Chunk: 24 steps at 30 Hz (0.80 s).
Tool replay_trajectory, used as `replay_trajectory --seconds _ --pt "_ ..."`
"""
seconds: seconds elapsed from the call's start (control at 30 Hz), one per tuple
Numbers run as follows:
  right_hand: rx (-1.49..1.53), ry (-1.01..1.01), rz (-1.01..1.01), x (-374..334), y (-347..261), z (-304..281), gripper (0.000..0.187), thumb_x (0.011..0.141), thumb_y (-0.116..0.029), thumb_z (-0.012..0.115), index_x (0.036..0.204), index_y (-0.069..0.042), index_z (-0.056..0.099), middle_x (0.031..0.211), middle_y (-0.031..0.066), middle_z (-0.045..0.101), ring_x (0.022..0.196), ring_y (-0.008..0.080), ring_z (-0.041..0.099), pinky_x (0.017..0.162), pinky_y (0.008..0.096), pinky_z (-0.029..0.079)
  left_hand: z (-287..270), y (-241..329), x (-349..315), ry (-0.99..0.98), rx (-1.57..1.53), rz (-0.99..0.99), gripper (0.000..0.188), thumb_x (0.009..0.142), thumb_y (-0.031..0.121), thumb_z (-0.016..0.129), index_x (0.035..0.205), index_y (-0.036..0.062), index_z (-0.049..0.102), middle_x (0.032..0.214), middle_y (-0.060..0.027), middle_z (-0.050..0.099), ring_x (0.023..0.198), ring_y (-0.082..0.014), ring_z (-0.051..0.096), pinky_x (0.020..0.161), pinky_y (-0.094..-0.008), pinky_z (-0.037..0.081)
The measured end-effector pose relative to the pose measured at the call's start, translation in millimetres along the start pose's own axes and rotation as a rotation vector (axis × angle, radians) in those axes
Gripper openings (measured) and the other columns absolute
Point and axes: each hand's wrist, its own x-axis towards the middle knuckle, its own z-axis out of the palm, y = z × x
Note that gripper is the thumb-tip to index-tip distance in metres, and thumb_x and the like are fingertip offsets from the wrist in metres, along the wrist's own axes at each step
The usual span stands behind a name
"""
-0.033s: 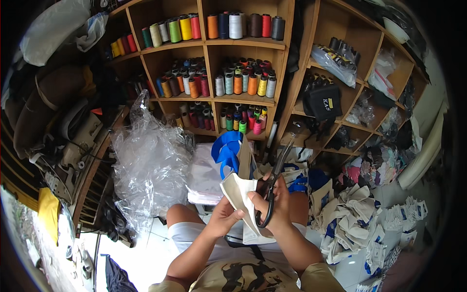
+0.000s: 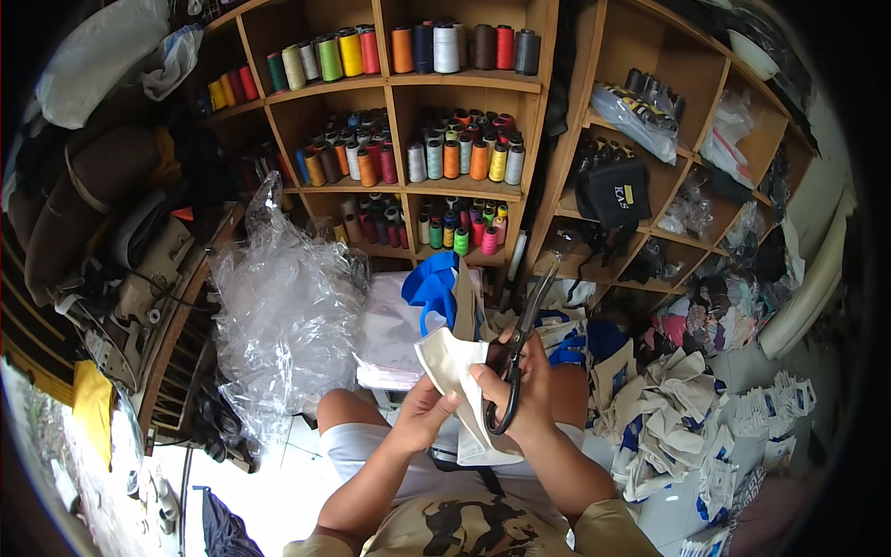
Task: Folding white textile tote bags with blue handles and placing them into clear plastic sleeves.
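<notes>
A cream cloth bag [image 2: 462,357] is held up in front of my lap between both hands. My left hand [image 2: 420,414] grips its left edge with the thumb on the near side. My right hand [image 2: 525,388] pinches the bag's right side while also holding a pair of black-handled scissors [image 2: 512,366]. The scissors' blades point up and away from me, and the fingers partly cover the handles. Just beyond the bag, a blue strap [image 2: 432,288] lies looped beside another piece of cream cloth.
Crumpled clear plastic [image 2: 288,320] is heaped at the left, beside a stack of flat plastic-wrapped packs [image 2: 390,330]. Cream and blue bags [image 2: 673,418] lie piled on the floor at the right. Wooden shelves [image 2: 464,84] with thread spools stand ahead. At the far left is a sewing machine [image 2: 144,288].
</notes>
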Motion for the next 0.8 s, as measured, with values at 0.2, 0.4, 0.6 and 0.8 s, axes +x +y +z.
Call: replay_trajectory --seconds 0.2,0.4,0.6,0.8 --pt "0.091 0.091 0.022 14 -7 -2 0.045 0.078 0.008 0.069 0.11 -0.01 0.044 0.08 0.0017 0.06 0.062 0.0052 0.054 0.051 0.0185 0.04 -7 4 7 0.335 0.184 -0.066 0.034 0.103 0.03 0.046 0.112 0.0022 0.062 0.087 0.001 0.063 0.072 -0.0041 0.051 0.064 -0.0201 0.04" --pt "0.166 0.062 0.08 22 -11 -11 0.045 0.079 0.011 0.067 0.111 -0.01 0.044 0.079 0.0028 0.06 0.056 0.006 0.052 0.047 0.0195 0.039 -13 26 10 0.215 0.106 -0.221 0.036 0.102 0.024 0.045 0.117 -0.0072 0.056 0.106 -0.0136 0.065 0.093 -0.0151 0.064 0.082 -0.0287 0.051" --pt "0.144 0.026 0.06 24 -13 -10 0.043 0.081 0.007 0.069 0.112 -0.01 0.044 0.087 0.0089 0.065 0.065 0.0099 0.059 0.051 0.0206 0.045 12 62 21 0.235 0.036 -0.34 0.04 0.103 0.029 0.043 0.116 -0.0071 0.056 0.101 -0.0123 0.067 0.085 -0.0151 0.066 0.074 -0.0255 0.052" --pt "-0.125 -0.076 0.114 11 -28 -28 0.039 0.086 0.001 0.066 0.116 -0.008 0.042 0.098 0.0153 0.069 0.079 0.0152 0.068 0.057 0.0221 0.05 -16 54 27 0.252 -0.235 -0.281 0.04 0.101 0.03 0.047 0.121 -0.0044 0.053 0.102 -0.0145 0.066 0.087 -0.0212 0.068 0.073 -0.0329 0.058"
